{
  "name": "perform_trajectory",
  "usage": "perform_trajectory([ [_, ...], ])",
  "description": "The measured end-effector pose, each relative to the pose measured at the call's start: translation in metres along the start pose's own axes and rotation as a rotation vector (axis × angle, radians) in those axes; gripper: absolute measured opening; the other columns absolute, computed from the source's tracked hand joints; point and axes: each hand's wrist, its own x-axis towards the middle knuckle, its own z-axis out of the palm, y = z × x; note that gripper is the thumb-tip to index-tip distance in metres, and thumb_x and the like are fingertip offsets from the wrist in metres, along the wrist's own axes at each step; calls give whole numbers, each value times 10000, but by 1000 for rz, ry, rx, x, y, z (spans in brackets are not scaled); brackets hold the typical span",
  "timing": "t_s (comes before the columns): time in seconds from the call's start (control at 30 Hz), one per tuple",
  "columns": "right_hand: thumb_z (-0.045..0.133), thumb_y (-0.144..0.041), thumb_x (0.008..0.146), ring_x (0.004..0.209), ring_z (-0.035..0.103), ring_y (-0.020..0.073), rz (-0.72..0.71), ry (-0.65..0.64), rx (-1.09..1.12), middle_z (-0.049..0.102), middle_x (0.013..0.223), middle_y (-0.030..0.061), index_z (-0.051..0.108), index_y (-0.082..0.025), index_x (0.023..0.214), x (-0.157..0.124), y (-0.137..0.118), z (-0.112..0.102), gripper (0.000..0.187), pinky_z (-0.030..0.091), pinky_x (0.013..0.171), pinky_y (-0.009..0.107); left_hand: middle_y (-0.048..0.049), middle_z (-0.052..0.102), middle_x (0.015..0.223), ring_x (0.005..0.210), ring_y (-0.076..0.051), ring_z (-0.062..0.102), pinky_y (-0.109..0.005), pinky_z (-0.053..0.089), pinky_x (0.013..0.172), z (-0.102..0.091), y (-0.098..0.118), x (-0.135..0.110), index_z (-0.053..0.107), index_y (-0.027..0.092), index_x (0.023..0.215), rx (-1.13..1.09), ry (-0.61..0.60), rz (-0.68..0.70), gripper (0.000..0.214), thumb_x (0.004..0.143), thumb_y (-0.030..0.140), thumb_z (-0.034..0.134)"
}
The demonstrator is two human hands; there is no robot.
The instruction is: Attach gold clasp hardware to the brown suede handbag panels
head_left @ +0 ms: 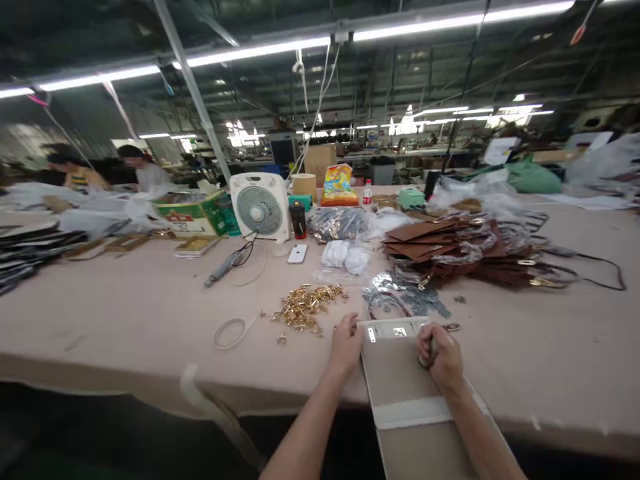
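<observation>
The right hand (443, 353) has its grip curled closely around a small dark tool (426, 363), above the right side of a beige panel (395, 377). The left hand (346, 343) is at the panel's upper left edge with bent fingers; whether its grip pinches the edge, I cannot tell. The panel lies partly on the counter (165, 320) and extends past its front edge; shiny metal pieces (399, 332) are near its top. Just beyond are grey pieces (420, 298), which crowd this side, and to the left a heap of gold fittings (305, 308). Farther lie a phone (297, 253) and a stack of brown leather pieces (450, 247). Behind stand a white fan (259, 208), a green printed carton (193, 217), a colourful yellow bag (339, 185) and a bottle (367, 193) with red label; their lettering is too small for reading.
</observation>
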Motion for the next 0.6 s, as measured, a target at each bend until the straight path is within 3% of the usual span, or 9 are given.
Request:
perform_trajectory([
  [0.13, 602, -549, 954, 439, 429, 87, 46, 36, 81, 467, 581, -54, 553, -208, 719, 8, 10, 6, 417, 323, 384, 181, -82, 750, 1242, 1121, -231, 693, -367, 530, 1029, -15, 4, 1, 656, 197, 1316, 33, -113, 83, 409, 912, 240, 606],
  [0.37, 639, -530, 932, 426, 416, 87, 39, 45, 205, 469, 581, -57, 584, -198, 713, 10, 9, 4, 401, 295, 372, 181, -84, 636, 1457, 1336, -251, 581, -386, 400, 1197, -25, 20, -12, 575, 209, 1438, 266, -208, 348, 544, 900, 260, 635],
  [0.6, 654, -538, 922, 427, 414, 85, 57, 49, 274, 458, 582, -61, 581, -196, 703, 12, 6, 7, 413, 336, 386, 184, -43, 689, 1387, 1232, -230, 644, -327, 462, 1117, -32, 20, 1, 618, 231, 1398, 239, -368, 244, 518, 881, 242, 624],
])
